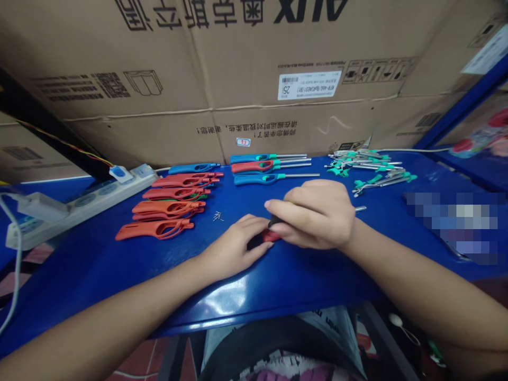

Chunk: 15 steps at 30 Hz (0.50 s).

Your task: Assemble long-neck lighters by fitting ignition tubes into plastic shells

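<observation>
My left hand (240, 244) rests on the blue table, closed around a red lighter body (270, 235), most of it covered by both hands. Just above it, my right hand (317, 214) is wrapped round a black tool (273, 221) that looks like a screwdriver; its length is mostly hidden in the fingers. A metal tube (360, 209) shows past the right wrist, seemingly part of the held lighter. Left of my hands lie several tiny screws (218, 216). Beyond them are long-nosed lighters with metal tubes, among them a blue one (254, 179).
Red, orange and blue lighter shells (154, 229) lie in a row at left, beside a white power strip (91, 198). Green trigger parts with metal tubes (365, 164) are piled at back right. A cardboard box (246, 63) stands behind. A blurred-out flat object (460, 225) lies at right.
</observation>
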{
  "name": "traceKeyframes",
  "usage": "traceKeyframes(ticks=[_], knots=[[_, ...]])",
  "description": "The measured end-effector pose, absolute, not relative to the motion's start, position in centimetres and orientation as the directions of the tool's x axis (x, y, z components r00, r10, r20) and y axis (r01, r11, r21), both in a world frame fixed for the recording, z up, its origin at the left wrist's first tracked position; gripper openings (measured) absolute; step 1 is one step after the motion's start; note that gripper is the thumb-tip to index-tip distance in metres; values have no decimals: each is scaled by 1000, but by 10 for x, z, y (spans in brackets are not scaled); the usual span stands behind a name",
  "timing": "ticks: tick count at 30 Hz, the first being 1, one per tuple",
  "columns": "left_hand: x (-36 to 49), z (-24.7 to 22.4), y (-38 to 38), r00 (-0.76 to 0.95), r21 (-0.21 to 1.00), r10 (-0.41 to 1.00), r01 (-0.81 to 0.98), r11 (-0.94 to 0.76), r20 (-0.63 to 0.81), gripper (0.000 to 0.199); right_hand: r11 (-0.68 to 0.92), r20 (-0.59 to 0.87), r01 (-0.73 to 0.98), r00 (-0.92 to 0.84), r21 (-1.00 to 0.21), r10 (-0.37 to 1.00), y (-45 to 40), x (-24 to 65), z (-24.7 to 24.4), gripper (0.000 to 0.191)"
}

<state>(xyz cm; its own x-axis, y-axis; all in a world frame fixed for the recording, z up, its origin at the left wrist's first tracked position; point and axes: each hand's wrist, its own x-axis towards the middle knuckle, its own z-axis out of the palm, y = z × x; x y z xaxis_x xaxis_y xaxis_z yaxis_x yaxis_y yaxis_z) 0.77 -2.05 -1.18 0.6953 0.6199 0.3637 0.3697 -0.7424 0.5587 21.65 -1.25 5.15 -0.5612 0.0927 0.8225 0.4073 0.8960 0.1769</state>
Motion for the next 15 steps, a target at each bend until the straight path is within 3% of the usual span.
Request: traceKeyframes(ticks=[5,8,10,15], knots=[[7,-10,-21,701,552,627,391,-737,340,19,944,776,296,-557,-148,296,-11,213,57,32],[7,-11,-21,698,556,640,407,-724,322,22,930,831,361,-496,-65,251,-7,214,57,20],[7,-11,-21,701,556,637,405,-726,321,26,918,832,396,-509,1,219,-5,216,57,24],[7,-10,-21,706,561,632,397,-726,319,33,913,712,296,-573,-281,405,-1,222,61,34]])
